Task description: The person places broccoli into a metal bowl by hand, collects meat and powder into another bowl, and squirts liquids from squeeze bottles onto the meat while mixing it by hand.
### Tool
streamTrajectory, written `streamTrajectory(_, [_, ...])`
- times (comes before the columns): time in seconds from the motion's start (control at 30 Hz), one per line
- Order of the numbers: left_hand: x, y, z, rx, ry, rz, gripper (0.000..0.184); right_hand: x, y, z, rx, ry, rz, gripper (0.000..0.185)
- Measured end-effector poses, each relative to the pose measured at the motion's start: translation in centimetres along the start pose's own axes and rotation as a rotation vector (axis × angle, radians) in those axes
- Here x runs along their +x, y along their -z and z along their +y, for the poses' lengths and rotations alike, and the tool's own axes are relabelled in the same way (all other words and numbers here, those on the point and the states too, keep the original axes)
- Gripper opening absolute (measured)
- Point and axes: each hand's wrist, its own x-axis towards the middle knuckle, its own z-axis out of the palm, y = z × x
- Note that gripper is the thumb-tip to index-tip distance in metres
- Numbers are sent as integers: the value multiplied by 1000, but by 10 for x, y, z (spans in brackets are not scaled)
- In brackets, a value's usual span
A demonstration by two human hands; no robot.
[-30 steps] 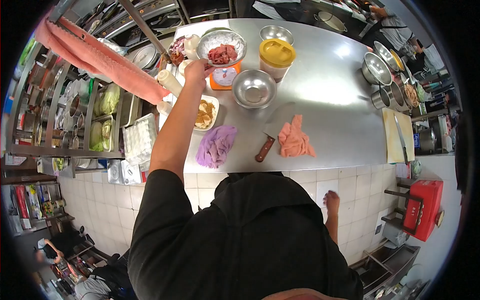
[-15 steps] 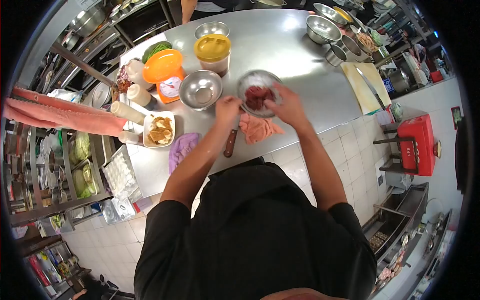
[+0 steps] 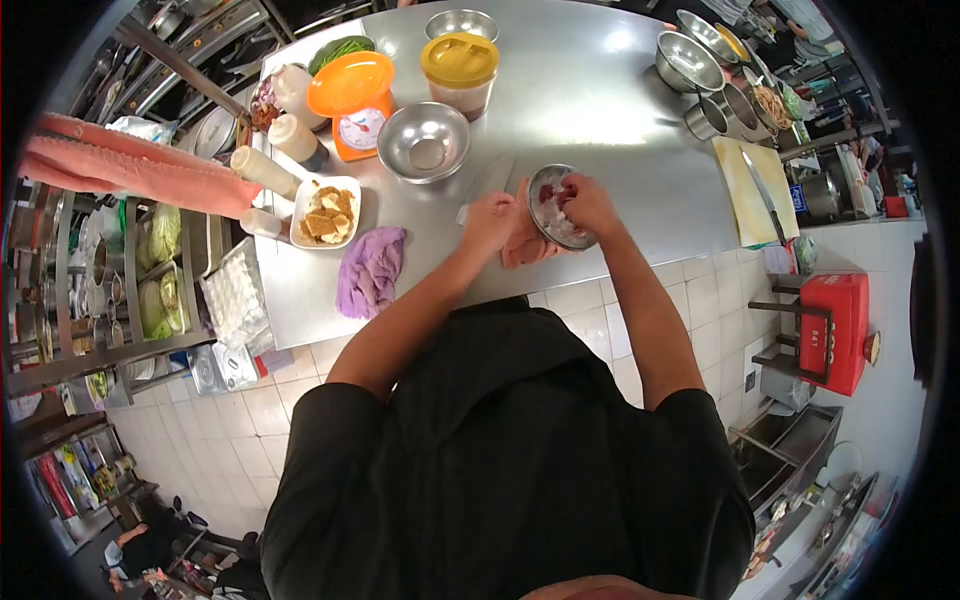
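A metal bowl (image 3: 560, 236) sits near the table's front edge, seemingly tilted, with dark red pieces of what looks like meat (image 3: 547, 193) in it. Over its right side reaches my right hand (image 3: 590, 207), fingertips closed around some of the red meat. Left of the bowl, my left hand (image 3: 490, 222) is closed with curled fingers; whatever it may hold is hidden. A pinkish cloth (image 3: 522, 247) lies between that hand and the bowl, partly beneath the bowl. Just beyond my left hand shows a wide, pale knife blade (image 3: 492, 176); its handle is out of sight.
An empty metal bowl (image 3: 424, 142), an orange scale (image 3: 352, 95), a yellow-lidded tub (image 3: 459, 65) and squeeze bottles (image 3: 292, 138) stand at the left. Nearer are a white dish (image 3: 326, 212) and a purple cloth (image 3: 371, 272). A knife (image 3: 765, 195) rests on a cutting board (image 3: 736, 205) at right.
The bowl of red meat has come closer to the front edge, over part of the pinkish cloth. My right hand has reached into it. The knife's brown handle no longer shows.
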Motion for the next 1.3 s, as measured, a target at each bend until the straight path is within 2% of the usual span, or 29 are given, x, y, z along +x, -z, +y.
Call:
streamTrajectory(0.07, [1, 23, -31, -110, -85, 35, 19, -3, 6, -2, -48, 53, 85, 33])
streamTrajectory(0.17, [-28, 73, -27, 21, -248, 227, 20, -8, 22, -11, 392, -215, -250, 38])
streamTrajectory(0.2, [-33, 91, -33, 8, -311, 297, 21, -9, 22, -7, 295, -182, -164, 39])
streamTrajectory(0.27, [-46, 131, -38, -114, -306, 448, 24, -11, 19, -2, 103, -96, -3, 43])
streamTrajectory(0.33, [-62, 169, -41, -113, -326, 649, 27, -31, 33, -47, 161, -99, -113, 46])
streamTrajectory(0.4, [-73, 211, -40, 7, -371, 879, 29, -20, -9, -26, -121, 1, -88, 58])
streamTrajectory(0.47, [-80, 243, -41, 155, -368, 1043, 44, -19, -26, -39, -298, 2, -49, 44])
streamTrajectory(0.53, [-73, 270, -52, 231, -393, 1168, 52, -3, -35, -16, -217, 79, -88, 34])
streamTrajectory(0.57, [-69, 284, -55, 295, -303, 1175, 68, 3, -36, -5, -181, 108, -108, 29])
streamTrajectory(0.67, [-50, 317, -64, 409, -322, 1223, 79, 6, -19, 1, -1, 92, -84, 25])
streamTrajectory(0.7, [-37, 334, -78, 523, -384, 1267, 82, 6, -17, -1, 49, 58, -118, 24])
streamTrajectory(0.8, [-25, 350, -67, 386, -416, 1082, 80, 2, 10, -12, 203, -60, -232, 22])
streamTrajectory(0.87, [-23, 352, -59, 366, -312, 1063, 53, -11, 37, -56, 322, -130, -352, 23])
streamTrajectory(0.9, [-18, 360, -65, 414, -356, 1076, 41, -12, 37, -51, 309, -76, -277, 24])
streamTrajectory(0.93, [-13, 368, -73, 421, -353, 1095, 38, -10, 35, -43, 294, -20, -204, 24])
streamTrajectory(0.97, [-14, 367, -70, 442, -355, 1080, 38, -11, 32, -38, 279, 35, -134, 25])
streamTrajectory(1.07, [-20, 367, -62, 441, -482, 1018, 37, -23, 50, -56, 399, -42, -272, 26])
streamTrajectory(1.13, [-34, 344, -30, 345, -535, 904, 34, -25, 53, -51, 388, 33, -212, 27])
streamTrajectory(1.17, [-42, 327, -7, 428, -572, 851, 34, -25, 57, -47, 376, 70, -182, 28])
streamTrajectory(1.27, [-55, 290, 42, 722, -625, 686, 37, -22, 52, -35, 380, 4, 26, 29])
streamTrajectory(1.3, [-56, 281, 54, 834, -633, 638, 37, -17, 52, -27, 387, -42, -2, 29])
